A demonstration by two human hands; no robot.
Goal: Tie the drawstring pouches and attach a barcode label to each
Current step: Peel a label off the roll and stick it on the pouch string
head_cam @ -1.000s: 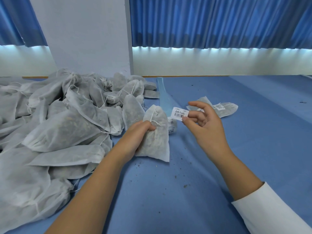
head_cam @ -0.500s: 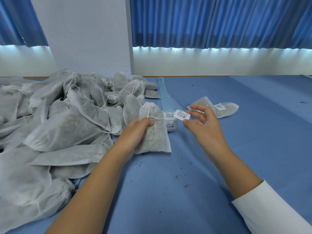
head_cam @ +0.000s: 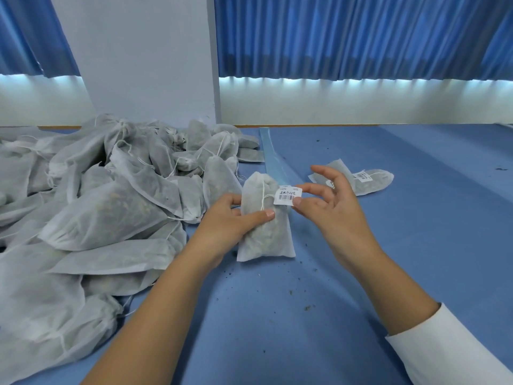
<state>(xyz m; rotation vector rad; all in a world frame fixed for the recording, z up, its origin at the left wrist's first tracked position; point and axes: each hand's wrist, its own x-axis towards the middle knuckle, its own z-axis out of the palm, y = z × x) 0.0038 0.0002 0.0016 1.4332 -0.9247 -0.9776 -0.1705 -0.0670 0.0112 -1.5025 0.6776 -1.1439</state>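
My left hand (head_cam: 231, 218) grips a white drawstring pouch (head_cam: 263, 232) filled with dark material, thumb across its front, its bottom edge on the blue table (head_cam: 305, 315). The pouch's neck is gathered and a white string hangs down its front. My right hand (head_cam: 330, 207) pinches a white barcode label (head_cam: 287, 196) between thumb and forefinger, held against the pouch's upper right side. The other fingers are spread.
A big heap of white pouches (head_cam: 97, 212) covers the table's left side. Two pouches with a label (head_cam: 366, 180) lie behind my right hand. A pale blue backing strip (head_cam: 273, 159) runs toward the wall. Dark crumbs dot the table.
My right hand has brought the label leftward onto the pouch. My left hand has turned the pouch more upright and shifted its thumb across the front.
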